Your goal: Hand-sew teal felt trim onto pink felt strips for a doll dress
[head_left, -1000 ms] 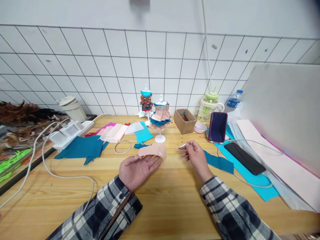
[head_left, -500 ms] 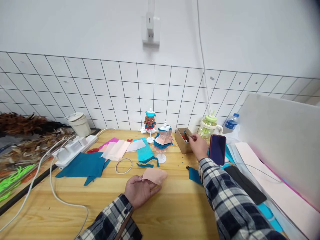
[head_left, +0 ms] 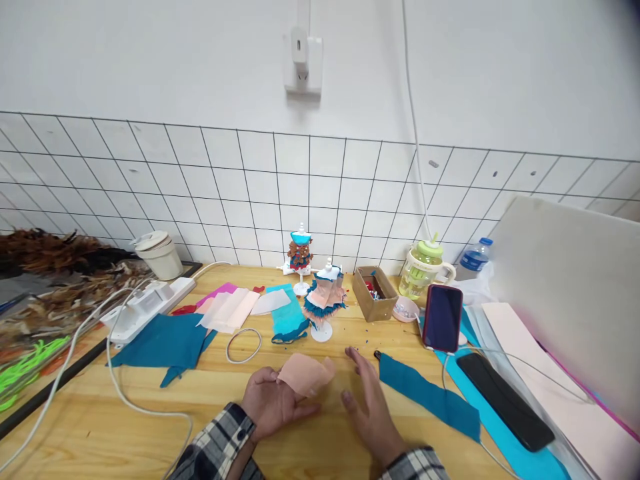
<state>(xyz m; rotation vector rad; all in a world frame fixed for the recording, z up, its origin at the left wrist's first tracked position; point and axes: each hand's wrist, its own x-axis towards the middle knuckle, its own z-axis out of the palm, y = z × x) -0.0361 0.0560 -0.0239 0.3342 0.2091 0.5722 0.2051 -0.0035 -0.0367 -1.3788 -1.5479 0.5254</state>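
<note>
My left hand (head_left: 273, 403) rests on the wooden table (head_left: 90, 427) and holds a peach piece of fabric (head_left: 306, 374) between thumb and fingers. Just right of that fabric, my right hand (head_left: 371, 404) lies low over the table with its fingers stretched out and apart, holding nothing. A teal fabric strip (head_left: 430, 395) lies right of it. Beyond the hands stands a small mannequin in a peach and teal dress (head_left: 324, 297), with a second small dressed mannequin (head_left: 301, 252) behind it.
A cardboard box of small bits (head_left: 374, 292), a green cup (head_left: 423, 270), a propped phone (head_left: 443, 317) and a flat black phone (head_left: 505, 401) sit right. Fabric sheets (head_left: 165, 339), a white ring (head_left: 243, 345), a power strip (head_left: 145, 301) and feathers (head_left: 50, 267) lie left.
My right hand went out to the cardboard box, then came back beside the peach fabric with open fingers. The small thing it pinched a second ago is gone from it. The left hand kept the fabric.
</note>
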